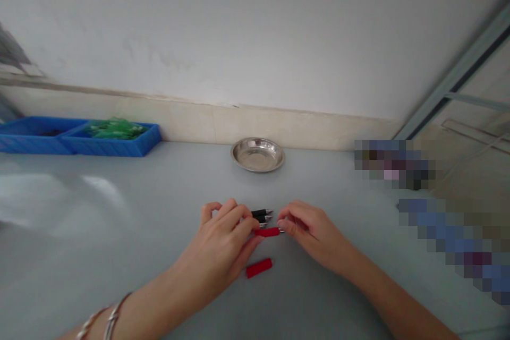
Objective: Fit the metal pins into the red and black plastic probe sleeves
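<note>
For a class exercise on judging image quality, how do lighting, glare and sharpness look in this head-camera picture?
Head view: pale glare on the table at left; bright reflections in the metal dish; upper right corner darker; fine detail soft on the red piece at the left hand; coarse pixel blocks hide detail at right.

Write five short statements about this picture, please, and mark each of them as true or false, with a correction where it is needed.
1. The left hand holds a red pen piece. True.
2. Green things lie in a blue tray. True.
3. The metal dish stands inside the blue tray. False: the metal dish stands on the table, near the wall.
4. A second red piece lies on the table. True.
5. The bracelets are on the right wrist. False: the bracelets are on the left wrist.
</note>
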A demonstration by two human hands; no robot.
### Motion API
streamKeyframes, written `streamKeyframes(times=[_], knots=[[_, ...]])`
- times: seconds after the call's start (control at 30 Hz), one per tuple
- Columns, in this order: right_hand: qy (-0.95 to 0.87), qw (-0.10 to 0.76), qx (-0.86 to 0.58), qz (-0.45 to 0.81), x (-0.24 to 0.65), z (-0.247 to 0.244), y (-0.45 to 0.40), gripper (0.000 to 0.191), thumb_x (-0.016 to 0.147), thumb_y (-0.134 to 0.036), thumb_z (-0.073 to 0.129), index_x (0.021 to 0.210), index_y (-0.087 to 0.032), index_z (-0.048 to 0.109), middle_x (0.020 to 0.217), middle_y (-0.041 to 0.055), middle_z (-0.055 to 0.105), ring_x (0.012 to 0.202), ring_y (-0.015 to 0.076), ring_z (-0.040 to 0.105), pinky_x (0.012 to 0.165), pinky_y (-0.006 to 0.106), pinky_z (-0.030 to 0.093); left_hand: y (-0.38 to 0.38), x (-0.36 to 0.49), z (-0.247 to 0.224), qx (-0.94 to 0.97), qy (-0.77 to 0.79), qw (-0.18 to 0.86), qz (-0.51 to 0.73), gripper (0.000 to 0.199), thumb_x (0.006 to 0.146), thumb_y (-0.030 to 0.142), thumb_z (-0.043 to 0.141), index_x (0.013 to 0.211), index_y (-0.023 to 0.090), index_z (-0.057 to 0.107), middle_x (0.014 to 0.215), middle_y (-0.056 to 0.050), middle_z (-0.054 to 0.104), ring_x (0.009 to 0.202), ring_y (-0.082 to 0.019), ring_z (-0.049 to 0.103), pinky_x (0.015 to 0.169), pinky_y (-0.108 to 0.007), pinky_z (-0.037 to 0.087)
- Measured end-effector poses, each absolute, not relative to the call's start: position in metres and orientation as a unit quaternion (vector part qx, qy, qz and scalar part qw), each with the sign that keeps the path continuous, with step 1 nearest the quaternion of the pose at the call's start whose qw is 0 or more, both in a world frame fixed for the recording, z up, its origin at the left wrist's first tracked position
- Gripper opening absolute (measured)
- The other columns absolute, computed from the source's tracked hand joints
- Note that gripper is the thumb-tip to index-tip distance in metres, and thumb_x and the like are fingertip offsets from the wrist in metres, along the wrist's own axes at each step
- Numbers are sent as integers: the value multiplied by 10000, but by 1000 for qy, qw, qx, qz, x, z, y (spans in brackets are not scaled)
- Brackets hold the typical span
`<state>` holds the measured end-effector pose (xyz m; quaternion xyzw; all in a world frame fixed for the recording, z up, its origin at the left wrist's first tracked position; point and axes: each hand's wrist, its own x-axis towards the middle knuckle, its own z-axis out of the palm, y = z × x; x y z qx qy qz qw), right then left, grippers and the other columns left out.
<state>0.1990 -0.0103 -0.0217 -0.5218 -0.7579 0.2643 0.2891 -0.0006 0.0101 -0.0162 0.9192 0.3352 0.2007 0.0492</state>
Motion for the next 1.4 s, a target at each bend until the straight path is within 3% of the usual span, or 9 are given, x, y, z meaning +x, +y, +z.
streamKeyframes(times=[0.2,0.47,0.7,1.03,1.23,1.4], knots=[[-754,298,-504,299,194,-23,-12,255,882,-286,417,708,-161,556,669,-19,549,637,85,486,592,185,344,7,0,-16,913,320,59,244,160,877,239,442,850,194,593,812,-15,590,767,-175,475,728,-338,254],[-734,279,-517,341,195,-23,-11,359,879,-369,402,601,-156,483,567,-30,468,554,77,418,525,196,278,5,-1,-16,905,331,49,262,173,877,245,441,838,190,600,791,-19,592,762,-181,480,729,-336,252],[-713,308,-518,358,195,-23,-12,370,874,-392,402,593,-160,462,558,-34,469,546,75,403,521,200,267,7,-1,-17,907,332,50,254,144,851,298,496,871,198,596,823,-21,593,774,-187,486,748,-346,249],[-700,300,-531,373,196,-24,-13,434,876,-438,364,572,-156,492,531,-29,457,537,83,417,539,210,289,6,-1,-18,907,331,46,254,216,881,275,434,797,173,605,750,-17,587,721,-167,500,741,-338,251],[-715,298,-536,334,193,-24,-13,401,881,-398,365,549,-178,318,503,-46,358,498,73,335,493,218,225,5,0,-15,911,329,57,240,256,890,267,409,748,173,600,714,-11,583,685,-157,492,730,-334,244],[-724,301,-517,343,192,-22,-15,264,895,-340,358,692,-180,412,590,-43,427,560,79,389,532,203,274,5,1,-15,910,342,61,227,281,894,282,393,745,170,603,718,-20,583,692,-163,494,722,-338,245]])
